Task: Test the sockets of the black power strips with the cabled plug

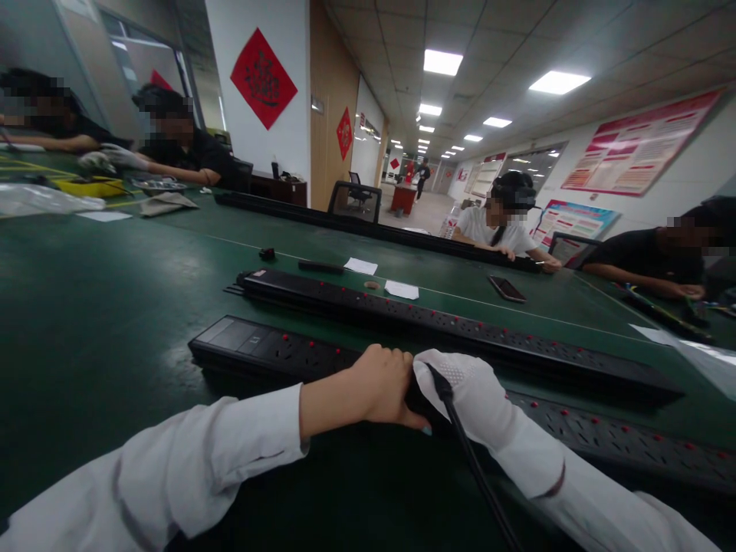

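Note:
A long black power strip [241, 343] with red dots along its sockets lies across the green table in front of me. My left hand [386, 383], bare, is closed around the middle of this strip, thumb on the near side. Right beside it is my right hand [468, 391] in a white glove, its fingers closed over the same strip. A black cable [474, 468] with a thick sleeve at its end comes out of the gloved hand and runs down toward me. What the cable leads to is hidden in the glove.
A second power strip [402, 310] lies just beyond, and a long black strip [345, 230] runs farther back. Paper slips [401, 290], a phone [507, 288] and a small black part [267, 253] are on the table [115, 284]. Several people sit around it.

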A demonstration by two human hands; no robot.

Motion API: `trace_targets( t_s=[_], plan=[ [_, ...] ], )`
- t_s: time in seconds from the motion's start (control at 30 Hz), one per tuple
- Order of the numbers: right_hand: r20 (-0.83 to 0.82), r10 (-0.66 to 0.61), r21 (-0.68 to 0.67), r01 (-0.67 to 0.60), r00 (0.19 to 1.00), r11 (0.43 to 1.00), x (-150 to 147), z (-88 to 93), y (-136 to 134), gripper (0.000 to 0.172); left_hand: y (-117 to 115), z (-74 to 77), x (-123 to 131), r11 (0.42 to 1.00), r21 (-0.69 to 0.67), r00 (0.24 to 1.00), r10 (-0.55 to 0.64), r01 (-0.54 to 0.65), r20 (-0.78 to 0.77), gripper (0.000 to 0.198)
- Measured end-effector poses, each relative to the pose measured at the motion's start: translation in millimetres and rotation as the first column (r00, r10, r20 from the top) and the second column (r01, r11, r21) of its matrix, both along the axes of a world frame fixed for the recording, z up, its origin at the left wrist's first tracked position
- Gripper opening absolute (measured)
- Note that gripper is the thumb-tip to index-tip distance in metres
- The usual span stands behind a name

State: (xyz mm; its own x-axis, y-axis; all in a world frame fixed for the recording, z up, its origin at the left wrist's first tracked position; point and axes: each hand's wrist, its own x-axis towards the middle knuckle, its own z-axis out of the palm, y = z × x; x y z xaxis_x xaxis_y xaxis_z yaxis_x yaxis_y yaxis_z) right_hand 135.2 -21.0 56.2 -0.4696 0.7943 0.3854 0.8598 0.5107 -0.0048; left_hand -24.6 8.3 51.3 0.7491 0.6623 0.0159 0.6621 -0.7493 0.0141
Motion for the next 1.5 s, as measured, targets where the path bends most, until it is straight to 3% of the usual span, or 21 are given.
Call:
trace_targets(
  t_s=[0.2,0.5,0.8,1.07,1.5],
  plan=[
    [0.037,-0.016,0.020,0.015,0.999,1.000,-1,2.2,0,0.029,1,-1.8,-1,1.000,0.000,1.000,-0.010,0.010,0.013,0.080],
    [0.022,-0.045,0.111,0.042,0.999,0.993,-3,-16.5,-8,0.030,2,-7.1,0,1.000,0.019,0.999,-0.001,0.000,0.036,0.078],
    [-0.015,-0.003,0.116,0.005,1.000,0.993,1,-22.2,-10,0.027,4,-9.3,2,1.000,-0.015,0.999,0.014,-0.014,0.031,0.078],
    [-0.071,-0.055,0.018,0.056,0.996,0.998,-1,-25.6,-13,0.024,10,-7.5,-2,0.993,-0.085,0.993,-0.071,0.079,0.094,0.069],
    [-0.120,-0.045,-0.070,0.037,0.992,0.997,-3,-24.6,-12,0.020,8,-5.1,1,0.983,-0.181,0.993,-0.011,0.033,0.121,0.054]
  ],
)
